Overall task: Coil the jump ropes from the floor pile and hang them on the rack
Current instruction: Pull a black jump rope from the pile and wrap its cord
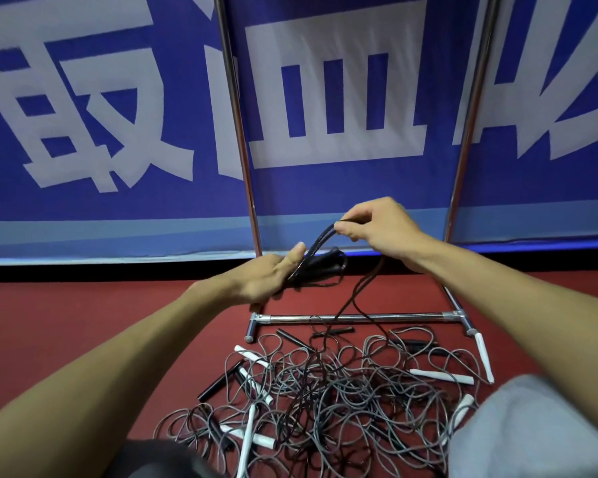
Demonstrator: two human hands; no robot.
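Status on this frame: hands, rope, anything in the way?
Left hand grips black rope at its handles and coils. Right hand pinches its loop. Tail runs into tangled floor pile; may snag.

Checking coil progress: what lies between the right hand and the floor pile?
In the head view, loose strands of the black rope hang from the right hand, crossing the rack's bottom bar, down into the floor pile.

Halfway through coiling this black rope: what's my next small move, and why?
Probably lay the loop that the right hand pinches into the left hand, which grips the black handles. The black rope trails down into the floor pile, so more cord remains to gather.
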